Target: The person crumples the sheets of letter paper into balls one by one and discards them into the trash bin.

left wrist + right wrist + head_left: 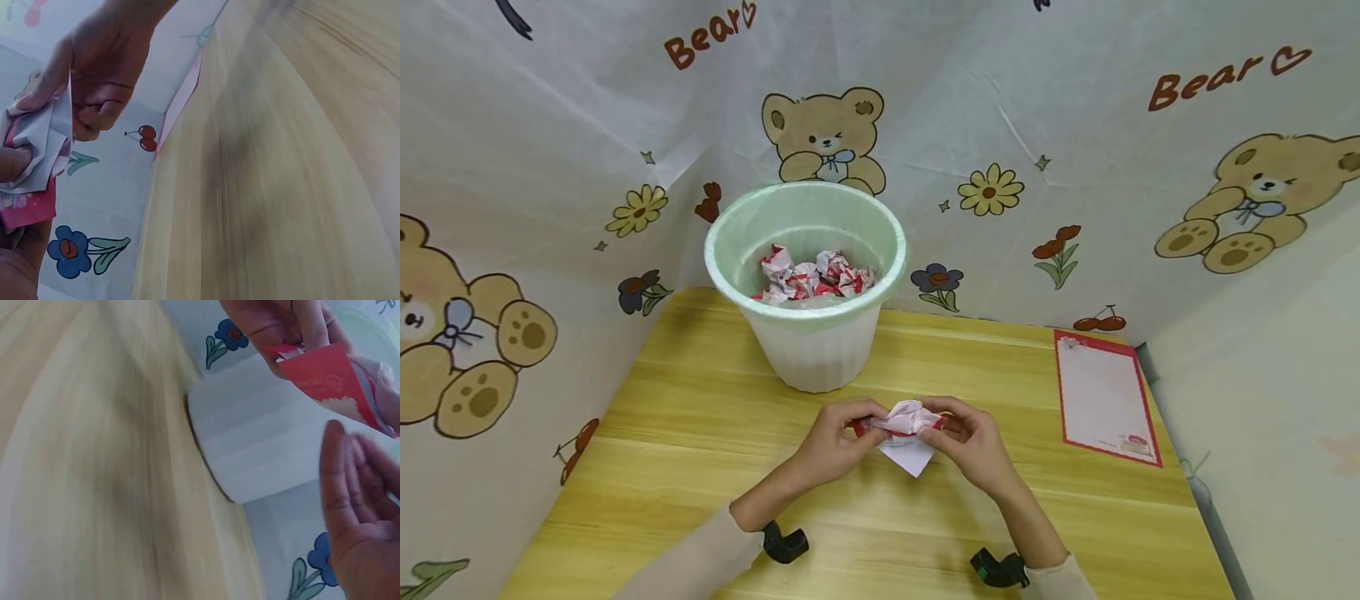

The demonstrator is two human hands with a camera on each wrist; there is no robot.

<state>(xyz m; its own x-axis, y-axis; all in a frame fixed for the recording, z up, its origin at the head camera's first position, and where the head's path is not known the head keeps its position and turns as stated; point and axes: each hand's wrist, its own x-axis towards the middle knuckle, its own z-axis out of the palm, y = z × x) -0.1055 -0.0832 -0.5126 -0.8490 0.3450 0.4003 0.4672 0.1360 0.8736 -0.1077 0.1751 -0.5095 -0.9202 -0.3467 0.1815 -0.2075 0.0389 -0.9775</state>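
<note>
Above the table, a partly crumpled sheet of red-and-white paper (pixel 906 423) is held between both hands. The left hand (pixel 837 440) pinches its left side, thumb in front and fingers behind. On the right side, the right hand (pixel 973 444) grips the paper's edge with thumb and forefinger, its other fingers bent behind. One pale corner of the sheet points down toward the person. From the right wrist view, the paper's red printed side (pixel 328 381) faces the camera. The left wrist view shows the creased white side (pixel 40 144).
A pale green bucket (pixel 805 312) with several crumpled red-and-white paper balls (pixel 816 275) inside stands at the back left of the wooden table (pixel 685 467). A flat red-bordered sheet (pixel 1105 396) lies at the right edge. Bear-print cloth (pixel 985 108) hangs behind and at the sides.
</note>
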